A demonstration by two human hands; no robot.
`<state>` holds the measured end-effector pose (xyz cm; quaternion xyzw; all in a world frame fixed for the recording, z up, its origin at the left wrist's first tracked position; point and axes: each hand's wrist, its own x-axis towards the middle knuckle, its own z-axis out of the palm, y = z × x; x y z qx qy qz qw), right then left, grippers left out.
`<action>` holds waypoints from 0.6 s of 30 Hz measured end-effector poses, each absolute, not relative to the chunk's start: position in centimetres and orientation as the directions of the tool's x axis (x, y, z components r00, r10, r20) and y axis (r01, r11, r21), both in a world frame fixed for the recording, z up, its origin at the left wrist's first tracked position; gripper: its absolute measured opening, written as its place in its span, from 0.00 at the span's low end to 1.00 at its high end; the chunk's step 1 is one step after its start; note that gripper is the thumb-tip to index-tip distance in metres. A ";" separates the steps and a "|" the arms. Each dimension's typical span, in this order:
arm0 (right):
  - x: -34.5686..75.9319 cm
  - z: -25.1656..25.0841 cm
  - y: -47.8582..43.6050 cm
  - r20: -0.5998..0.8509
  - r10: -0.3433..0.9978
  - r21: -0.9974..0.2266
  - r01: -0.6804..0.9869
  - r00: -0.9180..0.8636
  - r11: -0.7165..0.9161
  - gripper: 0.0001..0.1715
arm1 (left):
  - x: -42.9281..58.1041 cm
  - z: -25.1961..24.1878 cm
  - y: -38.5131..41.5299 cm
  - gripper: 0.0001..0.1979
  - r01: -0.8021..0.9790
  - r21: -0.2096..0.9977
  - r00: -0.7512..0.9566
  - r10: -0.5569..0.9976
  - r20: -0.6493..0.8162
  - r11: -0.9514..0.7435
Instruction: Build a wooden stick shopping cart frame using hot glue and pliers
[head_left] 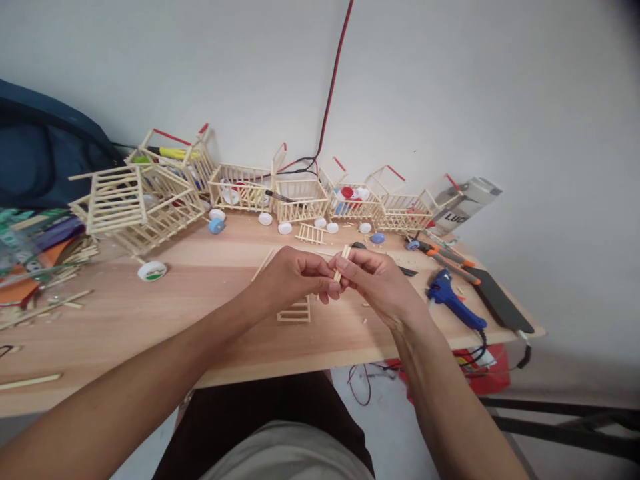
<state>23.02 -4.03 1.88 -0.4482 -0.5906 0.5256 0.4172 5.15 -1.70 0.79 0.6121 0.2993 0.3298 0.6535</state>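
A few short wooden sticks point(343, 261), pressed side by side, are held upright between my two hands above the table. My left hand point(303, 275) pinches them low with thumb and fingertips. From the other side my right hand point(376, 275) grips them between thumb and fingers; their exact number is hard to make out. Partly hidden below my left hand, a small ladder-like stick frame point(295, 320) lies flat on the wood. A second slatted stick panel point(311, 234) rests farther back, and a loose thin stick point(262, 265) is left of my left hand.
Several miniature stick carts point(303, 200) with bottle-cap wheels line the wall. A larger cart point(145, 207) lies tilted at left, near scrap sticks point(65, 293). At right are a blue glue gun point(455, 300), orange-handled pliers point(453, 263) and a flat black object point(500, 300) by the table's edge.
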 end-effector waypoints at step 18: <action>22.9 2.3 -4.4 0.035 0.978 -0.980 0.187 -0.203 0.074 0.18 | 5.2 0.7 -1.5 0.07 -0.089 0.995 0.660 0.751 0.033 0.034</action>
